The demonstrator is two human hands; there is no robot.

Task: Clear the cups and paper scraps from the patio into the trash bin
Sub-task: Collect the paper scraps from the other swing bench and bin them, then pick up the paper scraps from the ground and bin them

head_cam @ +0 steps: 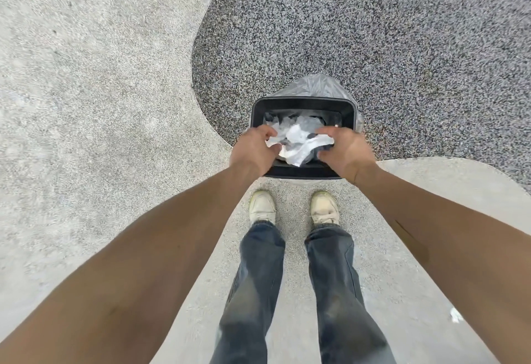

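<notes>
While both arms reach forward over the black rectangular plastic trash bin (303, 104), I note the load sits directly above its opening: a bundle of crumpled white paper scraps (298, 145), with something clear and crinkled beneath that may be plastic cups or wrap; I cannot tell which.

Left hand (254, 148): fingers curled onto the left edge of the paper, grip closed on it. Right hand (343, 151): fingers bent down over the right edge, grip also closed on the paper. Holding from both sides makes sense to me. The bundle is loose and light, and one hand would likely shed pieces.

The hands hover over the near half of the bin mouth, so anything released should fall inside rather than on the rim. The bin stands on the pebbled patio floor (86, 105), where the pale paving meets the dark speckled gravel patch (373, 33), just ahead of the pale sneakers (263, 205). A grey translucent plastic liner bag (314, 85) bunches outside the far rim.

Judgement: this is the drop step, load not yet let go. One small white scrap (456, 315) lies on the paving, lower right, well apart from the bin, so the task is not finished.
</notes>
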